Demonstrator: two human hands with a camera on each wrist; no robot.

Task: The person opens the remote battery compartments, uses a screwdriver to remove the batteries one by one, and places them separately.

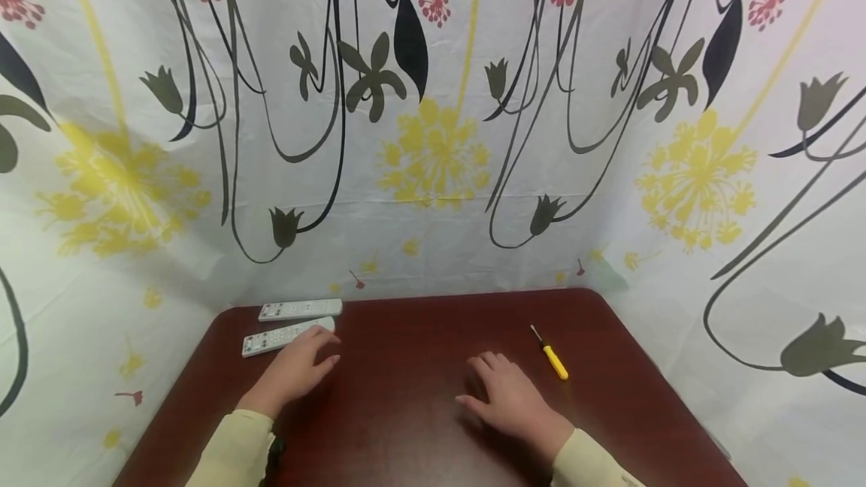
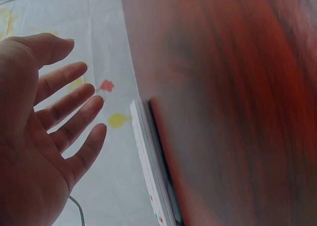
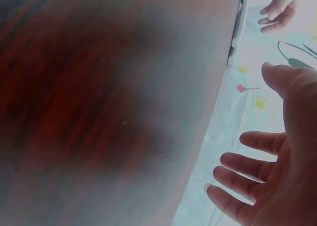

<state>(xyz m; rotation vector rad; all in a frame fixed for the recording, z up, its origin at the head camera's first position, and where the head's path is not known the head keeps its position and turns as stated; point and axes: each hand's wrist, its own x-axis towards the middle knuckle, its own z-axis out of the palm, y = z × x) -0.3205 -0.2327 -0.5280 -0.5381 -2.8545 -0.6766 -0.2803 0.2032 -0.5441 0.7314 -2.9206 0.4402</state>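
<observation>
- The left hand [image 1: 295, 367] is raised over a glossy, reddish-brown, wood-grained table [image 1: 399, 427], its relaxed fingers spread with gaps between them
- A long white remote control with small buttons [image 1: 271, 340] lies slanted just beyond and left of that hand, which hides part of its edge in the head view; the left wrist view shows a gap between the fingers and a remote's edge
- A second long white remote [image 1: 301, 310] lies past the first, which sits between it and the left hand
- The right hand [image 1: 509, 398] is also raised, fingers parted, thumb out toward the left hand
- A slim screwdriver with yellow handle and metal shaft [image 1: 555, 363] lies near the right hand, apart from it, to its right and slightly beyond, shaft pointing away
- Pale yellow sleeves [image 1: 588, 464] cover both forearms behind the hands
- A white sheet printed with flowers [image 1: 433, 261] stands beyond both hands and along both sides, closing off the table's far edge
</observation>
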